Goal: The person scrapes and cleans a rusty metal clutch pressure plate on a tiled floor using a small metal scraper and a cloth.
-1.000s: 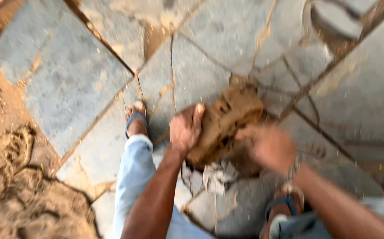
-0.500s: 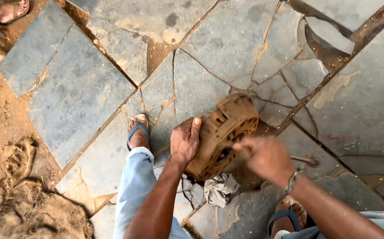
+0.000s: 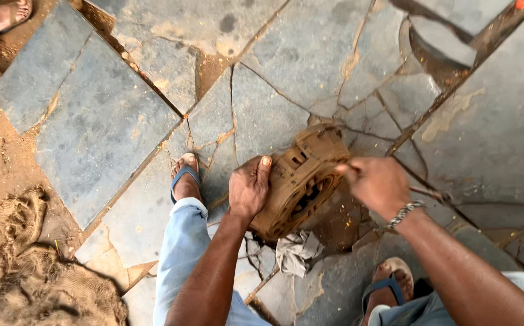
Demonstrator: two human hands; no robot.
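Rust-brown and caked with dirt, a round metal part (image 3: 298, 181) stands tilted on edge on the cracked grey stone floor (image 3: 99, 133), between the person's two sandalled feet (image 3: 184, 178). Broad bare slabs lie open beyond it to the upper left and upper right; a dirt-filled joint runs diagonally past its far side, and sandy ground with a heap of burlap (image 3: 26, 265) borders the slabs at the lower left. A crumpled grey rag (image 3: 297, 250) lies just beside the part's lower edge. The left hand (image 3: 248, 188) is spread flat against the part's near rim, thumb up over the edge, steadying it without closing around it. The right hand (image 3: 377, 184) is curled into a fist at the part's right side, touching it; what it grips, if anything, cannot be told. A metal bracelet (image 3: 405, 212) circles that wrist.
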